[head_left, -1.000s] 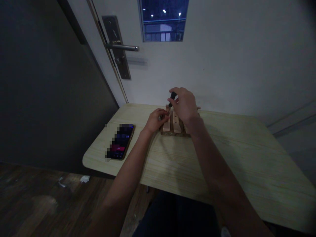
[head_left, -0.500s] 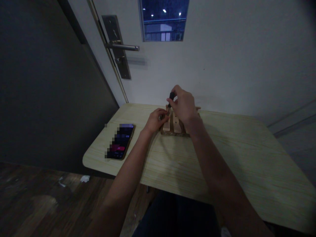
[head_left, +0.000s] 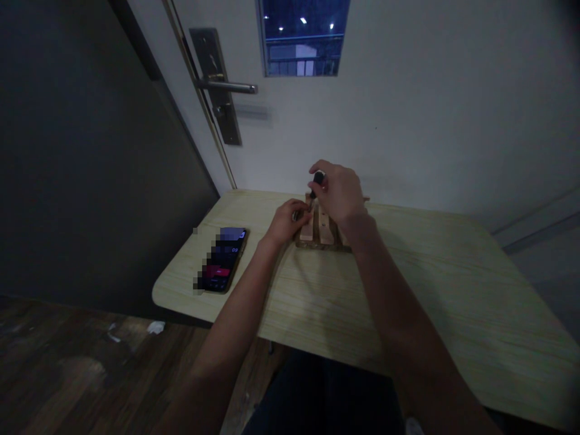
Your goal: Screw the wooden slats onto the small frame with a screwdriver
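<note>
My right hand (head_left: 339, 190) is closed around the dark handle of a screwdriver (head_left: 316, 183), which points down and slightly left. Its tip meets the left part of a wooden piece (head_left: 326, 232) made of pale slats over a darker base. Beside that tip, my left hand (head_left: 290, 219) has its fingers pinched at the wood's left edge. A small dark, shiny bit shows between those fingers, too small to name. My right hand and forearm cover the right side of the wooden piece.
The wooden piece lies on a light wood-grain table (head_left: 308, 308). Left of my left forearm lies a phone (head_left: 224, 260) with a lit screen. Behind the table's far edge rises a white door (head_left: 408, 109) with a metal handle (head_left: 231, 87) and a small window (head_left: 303, 42).
The screwdriver handle tilts a little more to the right, and the fingers of my right hand have shifted round its top. My left hand stays in place on the wood.
</note>
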### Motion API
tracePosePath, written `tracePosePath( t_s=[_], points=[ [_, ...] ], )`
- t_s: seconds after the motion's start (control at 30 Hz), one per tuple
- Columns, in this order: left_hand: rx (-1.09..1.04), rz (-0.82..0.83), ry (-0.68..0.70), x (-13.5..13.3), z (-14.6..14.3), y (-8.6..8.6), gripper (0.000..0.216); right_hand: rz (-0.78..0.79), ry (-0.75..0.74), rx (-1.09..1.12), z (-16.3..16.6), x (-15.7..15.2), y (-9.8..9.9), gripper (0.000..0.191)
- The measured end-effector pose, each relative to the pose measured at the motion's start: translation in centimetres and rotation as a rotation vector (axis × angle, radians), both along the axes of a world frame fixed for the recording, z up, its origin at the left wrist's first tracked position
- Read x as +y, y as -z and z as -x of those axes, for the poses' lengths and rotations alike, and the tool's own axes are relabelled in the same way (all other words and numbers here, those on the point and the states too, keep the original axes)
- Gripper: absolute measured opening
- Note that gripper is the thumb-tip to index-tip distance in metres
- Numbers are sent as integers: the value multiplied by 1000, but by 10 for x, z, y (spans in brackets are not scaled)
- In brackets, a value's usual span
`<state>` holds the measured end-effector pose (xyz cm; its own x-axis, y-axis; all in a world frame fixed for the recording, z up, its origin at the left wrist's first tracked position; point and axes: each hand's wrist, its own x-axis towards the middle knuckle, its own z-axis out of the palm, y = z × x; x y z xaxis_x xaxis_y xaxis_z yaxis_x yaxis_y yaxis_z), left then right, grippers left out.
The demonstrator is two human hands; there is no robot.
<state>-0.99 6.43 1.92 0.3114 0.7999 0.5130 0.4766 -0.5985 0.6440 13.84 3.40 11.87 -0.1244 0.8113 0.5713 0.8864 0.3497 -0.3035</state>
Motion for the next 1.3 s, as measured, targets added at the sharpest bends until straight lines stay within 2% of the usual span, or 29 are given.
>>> tracePosePath(
  t_s=[0.13, 0.23, 0.37, 0.47, 0.77, 1.1, 1.3],
  points=[
    [1, -4, -1, 0, 0, 0, 9, -28, 45, 1, -1, -2, 1, 15],
    [-1, -10, 0, 1, 0, 1, 8, -50, 31, 14, -2, 0, 4, 25],
    [0, -12, 5, 2, 1, 2, 8, -58, -61, 27, -5, 3, 3, 38],
    [-5, -6, 4, 1, 1, 1, 8, -15, -89, 17, -5, 1, 0, 39],
    [-14, 7, 12, 2, 1, 2, 8, -18, 45, -1, 0, -5, -3, 17],
    [-16, 3, 9, 1, 0, 2, 9, 4, 85, -59, -2, -6, -3, 35],
    [-4, 0, 9, 1, 0, 1, 11, 16, 89, -4, 1, -6, -2, 21]
  ],
)
